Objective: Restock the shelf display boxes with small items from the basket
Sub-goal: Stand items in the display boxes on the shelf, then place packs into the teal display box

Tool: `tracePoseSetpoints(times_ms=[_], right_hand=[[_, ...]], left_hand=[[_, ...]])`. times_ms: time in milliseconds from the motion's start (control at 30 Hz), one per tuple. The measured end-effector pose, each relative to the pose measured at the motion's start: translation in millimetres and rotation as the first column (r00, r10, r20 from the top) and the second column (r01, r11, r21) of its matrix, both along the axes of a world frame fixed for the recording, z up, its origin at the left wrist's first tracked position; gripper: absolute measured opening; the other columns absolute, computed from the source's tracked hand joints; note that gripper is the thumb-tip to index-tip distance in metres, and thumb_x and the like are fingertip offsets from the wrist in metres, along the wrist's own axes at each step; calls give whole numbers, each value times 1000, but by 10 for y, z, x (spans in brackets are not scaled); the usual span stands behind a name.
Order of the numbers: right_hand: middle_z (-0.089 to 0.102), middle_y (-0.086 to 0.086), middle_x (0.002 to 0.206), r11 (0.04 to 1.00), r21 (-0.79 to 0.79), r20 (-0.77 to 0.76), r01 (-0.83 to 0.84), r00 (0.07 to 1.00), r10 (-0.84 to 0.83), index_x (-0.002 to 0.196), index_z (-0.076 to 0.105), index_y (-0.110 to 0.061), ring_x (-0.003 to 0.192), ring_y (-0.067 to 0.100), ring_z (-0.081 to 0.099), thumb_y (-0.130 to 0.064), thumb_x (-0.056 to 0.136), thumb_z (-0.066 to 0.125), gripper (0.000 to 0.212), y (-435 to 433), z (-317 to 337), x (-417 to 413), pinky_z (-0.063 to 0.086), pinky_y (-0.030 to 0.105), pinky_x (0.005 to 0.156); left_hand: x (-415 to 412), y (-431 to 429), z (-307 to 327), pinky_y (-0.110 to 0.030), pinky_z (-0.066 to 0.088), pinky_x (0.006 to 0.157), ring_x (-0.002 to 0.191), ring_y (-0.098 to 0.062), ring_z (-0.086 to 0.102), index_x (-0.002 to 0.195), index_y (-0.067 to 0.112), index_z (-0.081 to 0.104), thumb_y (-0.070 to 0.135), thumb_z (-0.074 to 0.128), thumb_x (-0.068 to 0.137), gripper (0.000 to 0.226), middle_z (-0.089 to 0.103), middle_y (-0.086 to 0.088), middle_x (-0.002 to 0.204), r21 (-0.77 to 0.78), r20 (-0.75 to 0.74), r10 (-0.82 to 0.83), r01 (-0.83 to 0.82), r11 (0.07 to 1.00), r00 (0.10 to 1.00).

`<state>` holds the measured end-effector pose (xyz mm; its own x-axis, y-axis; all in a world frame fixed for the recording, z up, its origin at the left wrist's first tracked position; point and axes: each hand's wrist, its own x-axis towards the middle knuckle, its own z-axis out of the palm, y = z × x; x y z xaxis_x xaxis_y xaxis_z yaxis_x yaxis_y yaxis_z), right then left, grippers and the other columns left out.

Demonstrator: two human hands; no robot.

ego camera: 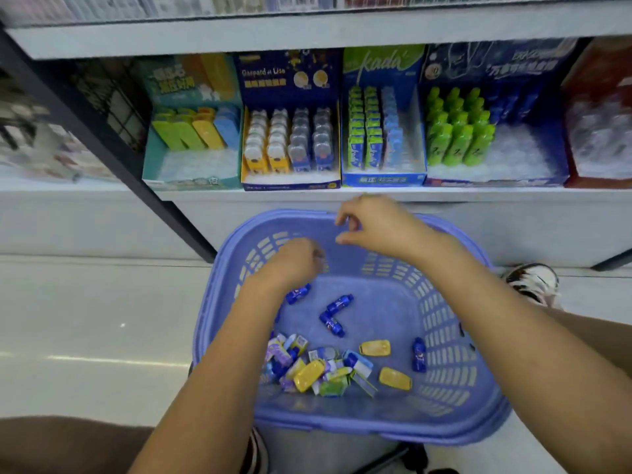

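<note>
Above the basket [393,434], left hand [295,263], right hand [371,224]

On the shelf [342,195], the dark blue display box [290,77], second from the left edge, carries "Gaspard et Lisa" in pale letters on its upright header card. Just to its right, the green-and-blue display box [383,66] shows "kada" in large white script on its header. The lettering on the teal display box [184,80] and the blue display box [496,68] is too blurred to read.
</note>
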<state>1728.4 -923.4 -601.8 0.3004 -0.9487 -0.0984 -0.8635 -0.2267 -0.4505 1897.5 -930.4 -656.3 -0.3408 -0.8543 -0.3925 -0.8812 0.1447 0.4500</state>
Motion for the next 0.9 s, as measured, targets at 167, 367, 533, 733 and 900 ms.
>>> tracePoseSetpoints(times_ms=[167, 367, 533, 733, 900], right_hand=[[66, 9, 112, 841, 520, -136, -152, 957, 257, 110, 65, -13, 94, 25, 59, -19, 78, 71, 33, 357, -944, 413, 35, 22, 64], [61, 16, 98, 725, 679, -310, -115, 850, 425, 103, 64, -7, 80, 22, 51, -13, 81, 69, 23, 574, -1438, 415, 36, 25, 67], [60, 15, 115, 702, 710, -466, 58, 786, 406, 118, 60, -4, 100, 27, 58, -19, 78, 74, 46, 624, -1621, 174, 43, 31, 81], [63, 5, 118, 628, 765, -516, 145, 721, 462, 116, 62, -7, 110, 25, 60, -35, 76, 77, 52, 705, -1701, 140, 42, 32, 77], [65, 8, 81, 439, 892, -352, 106, 773, 528, 100, 64, -2, 59, 17, 58, -24, 81, 73, 30, 872, -1823, 57, 50, 23, 55]], left_hand=[[239, 350, -591, -26, 42, 81, 114, -28, 56, 128, 10, 56, 16, 65, 87, 42, 56, -11, 130, 424, 299, -325, 180, 887, 897], [138, 732, -924, -31, 45, 72, 100, -32, 63, 107, -2, 62, 39, 75, 77, 53, 65, -18, 110, 573, 315, -462, 222, 789, 829], [154, 741, -1007, -34, 52, 74, 95, -32, 66, 103, -3, 64, 36, 76, 76, 50, 68, -20, 105, 575, 302, -444, 211, 791, 844], [181, 619, -993, -32, 50, 67, 63, -26, 62, 71, 8, 60, 30, 66, 81, 24, 63, -12, 71, 579, 296, -406, 176, 796, 864], [174, 536, -998, -35, 51, 73, 66, -27, 59, 65, 10, 52, 38, 64, 85, 36, 60, -7, 67, 633, 277, -375, 125, 764, 885]])
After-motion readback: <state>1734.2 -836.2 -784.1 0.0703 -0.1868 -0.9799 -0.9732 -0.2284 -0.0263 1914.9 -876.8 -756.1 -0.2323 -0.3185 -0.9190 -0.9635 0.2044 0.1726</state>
